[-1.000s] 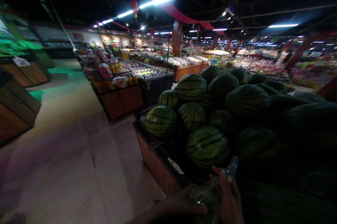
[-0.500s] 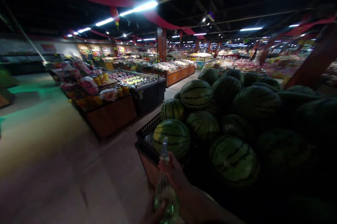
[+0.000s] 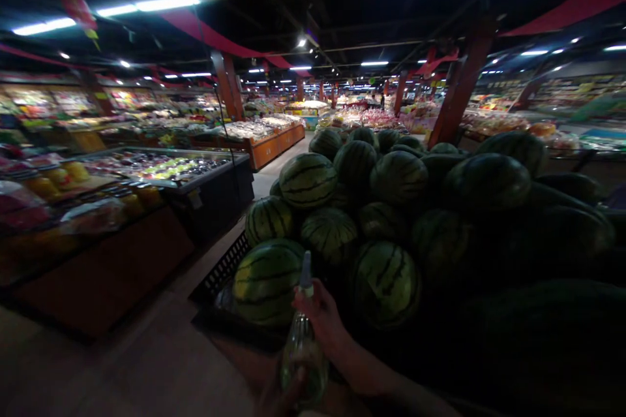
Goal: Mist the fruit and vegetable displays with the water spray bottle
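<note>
A clear bottle [image 3: 303, 352] with a pale blue cap stands upright in front of me, its contents hard to make out. My right hand [image 3: 319, 314] comes in from the lower right, with its fingers around the bottle's neck. My left hand [image 3: 280, 396] grips the lower body from below and is partly cut off by the frame's bottom edge. Just beyond both hands lies a striped green watermelon [image 3: 267, 282], at the front of a heaped watermelon pile [image 3: 386, 283]. Its right side fades into shadow.
A black slatted crate edge [image 3: 223, 270] and a wooden bin side [image 3: 244, 358] border the pile. To the left, a refrigerated display case [image 3: 210, 188] stands along a tiled aisle [image 3: 278, 179]. Further produce stalls and red pillars fill the background.
The view has swung left. The bottle has gone from tilted to upright, with my right hand now high on its neck and my left hand low on its body.
</note>
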`<state>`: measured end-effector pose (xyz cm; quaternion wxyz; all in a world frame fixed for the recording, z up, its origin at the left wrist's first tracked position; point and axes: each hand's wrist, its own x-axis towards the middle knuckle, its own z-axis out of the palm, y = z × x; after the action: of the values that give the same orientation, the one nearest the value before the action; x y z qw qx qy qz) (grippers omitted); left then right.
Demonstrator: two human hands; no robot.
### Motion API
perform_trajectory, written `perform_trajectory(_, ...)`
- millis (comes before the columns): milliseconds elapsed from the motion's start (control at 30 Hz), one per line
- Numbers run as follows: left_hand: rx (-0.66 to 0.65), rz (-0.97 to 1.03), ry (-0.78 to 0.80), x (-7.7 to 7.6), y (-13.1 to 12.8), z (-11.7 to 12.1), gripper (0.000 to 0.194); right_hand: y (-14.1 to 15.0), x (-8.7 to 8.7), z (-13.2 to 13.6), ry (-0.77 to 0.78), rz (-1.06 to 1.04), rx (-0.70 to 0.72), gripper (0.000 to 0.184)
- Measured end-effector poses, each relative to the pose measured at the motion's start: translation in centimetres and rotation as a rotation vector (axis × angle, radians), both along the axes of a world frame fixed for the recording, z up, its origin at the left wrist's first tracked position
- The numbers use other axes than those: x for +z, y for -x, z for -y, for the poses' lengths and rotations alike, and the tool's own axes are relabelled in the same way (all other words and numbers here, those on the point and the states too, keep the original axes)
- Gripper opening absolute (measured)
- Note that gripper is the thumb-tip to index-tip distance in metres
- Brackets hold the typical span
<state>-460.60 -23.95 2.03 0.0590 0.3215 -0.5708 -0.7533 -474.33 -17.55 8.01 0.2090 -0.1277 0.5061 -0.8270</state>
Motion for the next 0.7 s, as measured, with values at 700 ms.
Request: perform_trajectory(700,-0.642,-0.305,-0.153,5.3,13.2,-11.1,0.085,6.3,5.8,-19.1,-0.173,-0.071,-0.534,0.059)
